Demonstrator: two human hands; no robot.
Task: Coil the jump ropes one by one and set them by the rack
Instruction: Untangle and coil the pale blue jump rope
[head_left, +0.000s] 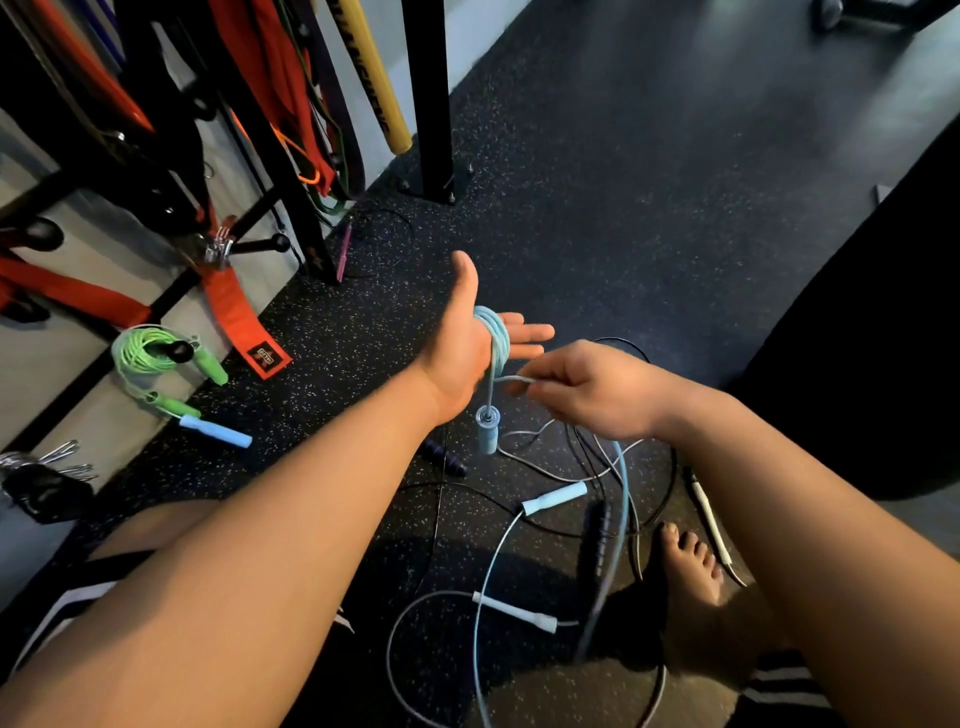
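My left hand (470, 338) is held out flat, palm up, fingers straight, with several turns of a light blue jump rope (494, 338) wound around the palm. One blue handle (487, 428) of that rope hangs just below the hand. My right hand (587, 387) pinches the rope's loose end close beside the left palm, and the rest of the rope trails down to the floor. A coiled green jump rope (150, 358) with a light blue handle (215, 431) next to it lies by the rack (260, 119) at the left.
Several loose ropes and pale handles (553, 496) tangle on the speckled black floor by my bare foot (691, 566). Red straps and bands hang from the rack. A black post (428, 98) is bolted to the floor. A dark round shape fills the right.
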